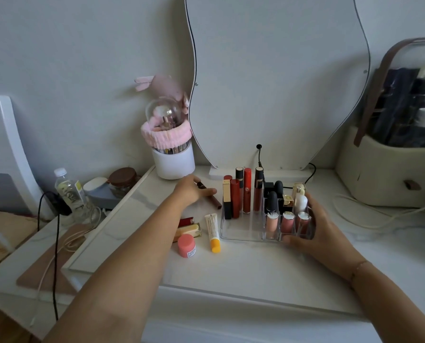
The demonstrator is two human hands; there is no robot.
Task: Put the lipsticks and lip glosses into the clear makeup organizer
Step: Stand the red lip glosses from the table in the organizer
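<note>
The clear makeup organizer [241, 232] stands on the white vanity top, holding several upright lipsticks and lip glosses [246, 190]. My right hand [316, 230] grips the organizer's right front corner. My left hand [190, 190] rests over a brown lip gloss tube [212, 199] lying left of the organizer, with fingers curled around its far end. A red and a cream lipstick [189, 225] lie by my left forearm. A white tube with an orange cap [212, 231] and a pink jar [186, 245] sit in front of them.
A white brush holder with a pink headband [173, 154] stands at the back left. A wavy mirror [275, 82] rises behind the organizer, with a black cable [259, 154]. A beige bag [392, 169] sits at the right. Bottle [69, 191] and jars crowd the left.
</note>
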